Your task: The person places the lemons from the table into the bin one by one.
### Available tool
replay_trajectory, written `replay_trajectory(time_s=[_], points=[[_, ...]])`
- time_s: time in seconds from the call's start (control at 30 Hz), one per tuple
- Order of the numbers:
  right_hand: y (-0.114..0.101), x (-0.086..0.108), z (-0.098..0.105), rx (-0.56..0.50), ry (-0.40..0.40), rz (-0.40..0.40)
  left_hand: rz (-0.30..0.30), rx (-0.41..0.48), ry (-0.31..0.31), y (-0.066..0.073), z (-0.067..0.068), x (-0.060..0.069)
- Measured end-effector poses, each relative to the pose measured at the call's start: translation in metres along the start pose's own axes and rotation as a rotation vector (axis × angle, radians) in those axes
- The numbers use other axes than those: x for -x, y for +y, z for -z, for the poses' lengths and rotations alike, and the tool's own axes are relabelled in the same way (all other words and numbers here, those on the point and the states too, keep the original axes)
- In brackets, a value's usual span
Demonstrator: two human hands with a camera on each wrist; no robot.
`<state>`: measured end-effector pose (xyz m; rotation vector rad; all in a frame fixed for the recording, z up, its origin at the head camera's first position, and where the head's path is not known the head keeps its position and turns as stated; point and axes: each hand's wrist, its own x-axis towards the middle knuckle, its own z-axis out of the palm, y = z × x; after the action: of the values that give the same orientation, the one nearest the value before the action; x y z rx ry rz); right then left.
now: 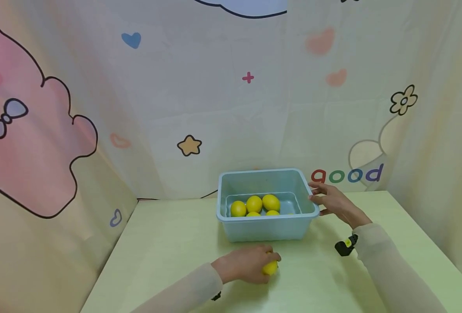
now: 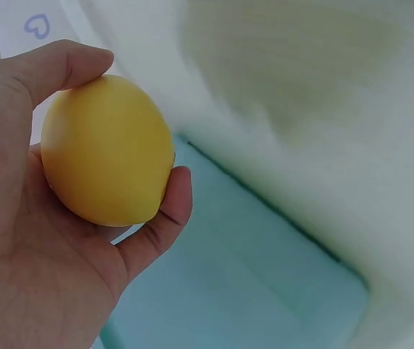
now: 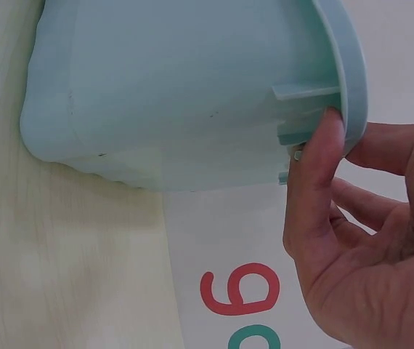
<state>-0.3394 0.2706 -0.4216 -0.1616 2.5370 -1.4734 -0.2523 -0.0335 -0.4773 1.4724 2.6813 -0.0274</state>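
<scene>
A yellow lemon [image 2: 109, 153] is gripped by my left hand [image 1: 248, 264], thumb on one side and curled fingers on the other. That hand is just in front of a light blue plastic bin [image 1: 267, 230], low over the table. Inside the bin lie several more lemons [image 1: 254, 204], some partly hidden by its front wall. At the bin's right end, my right hand [image 1: 334, 203] pinches the rim [image 3: 354, 80] between thumb and fingers, as the right wrist view shows closely.
The bin stands on a pale wooden table [image 1: 168, 243], near its back edge. Behind it hangs a printed curtain [image 1: 215, 100] with hearts, a star and the word "good". More curtain [image 1: 442, 174] hangs along the right side.
</scene>
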Motion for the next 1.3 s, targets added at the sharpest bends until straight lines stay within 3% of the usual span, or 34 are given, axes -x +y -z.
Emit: replay_trajectory(time_s=[0.33, 0.53, 0.77, 0.93, 1.3], points=[[-0.001, 0.0, 0.0, -0.009, 0.003, -0.006, 0.015, 0.016, -0.016, -0.001, 0.029, 0.006], [0.0, 0.001, 0.001, -0.008, -0.002, 0.003, 0.004, -0.009, 0.012, 0.0, 0.044, 0.008], [-0.002, 0.002, 0.001, -0.004, -0.006, 0.002, 0.018, 0.046, 0.033, -0.004, 0.058, 0.01], [-0.001, 0.002, 0.001, -0.006, -0.009, 0.004, 0.008, 0.019, 0.078, -0.008, 0.07, 0.012], [0.0, 0.002, 0.001, -0.007, -0.009, -0.004, 0.076, 0.001, 0.132, -0.019, 0.096, 0.014]])
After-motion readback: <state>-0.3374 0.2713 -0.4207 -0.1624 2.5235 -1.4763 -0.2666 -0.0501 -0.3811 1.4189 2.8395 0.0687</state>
